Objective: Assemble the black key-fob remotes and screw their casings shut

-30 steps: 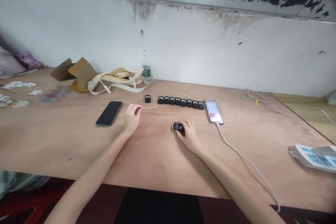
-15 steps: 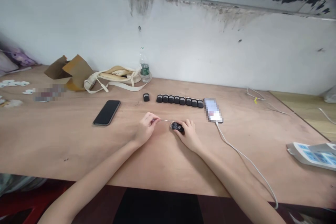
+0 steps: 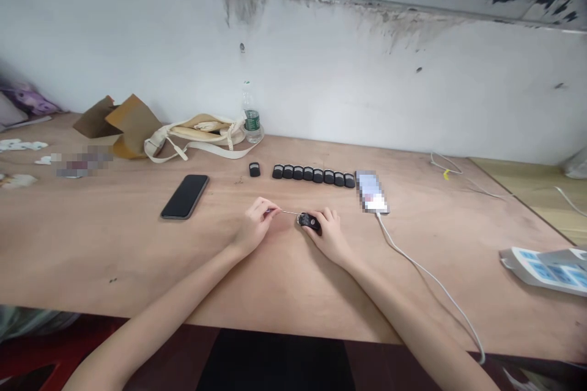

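Observation:
My right hand (image 3: 331, 233) grips a small black device (image 3: 310, 221) against the wooden table (image 3: 275, 281). My left hand (image 3: 255, 227) pinches a thin metal pin (image 3: 285, 212) whose tip points at the left end of that device. Behind them a row of several small black devices (image 3: 314, 175) stands on the table, with one more black device (image 3: 254, 169) apart to its left.
A black phone (image 3: 185, 196) lies left of my hands. A second phone (image 3: 372, 192) with a white cable (image 3: 426, 278) lies to the right. A cream bag (image 3: 202, 133), water bottle (image 3: 251, 115), brown paper (image 3: 123, 125) stand by the wall; a power strip (image 3: 545, 266) far right.
My left hand carried the pin from near the black phone rightward to the device under my right hand; over the last half second it stayed there. My right hand kept still.

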Motion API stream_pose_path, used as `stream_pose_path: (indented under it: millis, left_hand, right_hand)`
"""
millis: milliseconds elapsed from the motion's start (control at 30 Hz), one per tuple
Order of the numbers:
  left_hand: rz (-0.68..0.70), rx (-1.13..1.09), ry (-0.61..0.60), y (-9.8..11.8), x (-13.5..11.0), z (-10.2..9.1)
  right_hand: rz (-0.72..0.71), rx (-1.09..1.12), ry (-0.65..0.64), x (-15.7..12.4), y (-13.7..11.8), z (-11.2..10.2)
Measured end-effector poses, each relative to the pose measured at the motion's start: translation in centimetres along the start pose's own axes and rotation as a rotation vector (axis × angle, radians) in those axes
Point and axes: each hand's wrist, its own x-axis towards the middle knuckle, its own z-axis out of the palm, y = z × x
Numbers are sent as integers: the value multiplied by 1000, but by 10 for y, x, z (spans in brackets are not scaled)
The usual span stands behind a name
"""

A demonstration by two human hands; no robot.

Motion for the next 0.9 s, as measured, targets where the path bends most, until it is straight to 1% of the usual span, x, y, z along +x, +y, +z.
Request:
stream_pose_path:
  millis: [567, 900]
  left_hand:
    - [-2, -36, -8, -1, -1, 1]
    - [-41, -24, -28, 4, -3, -4]
  right_hand:
    - [12, -14, -9, 1, -1, -1]
    - [32, -24, -23, 1, -6, -4]
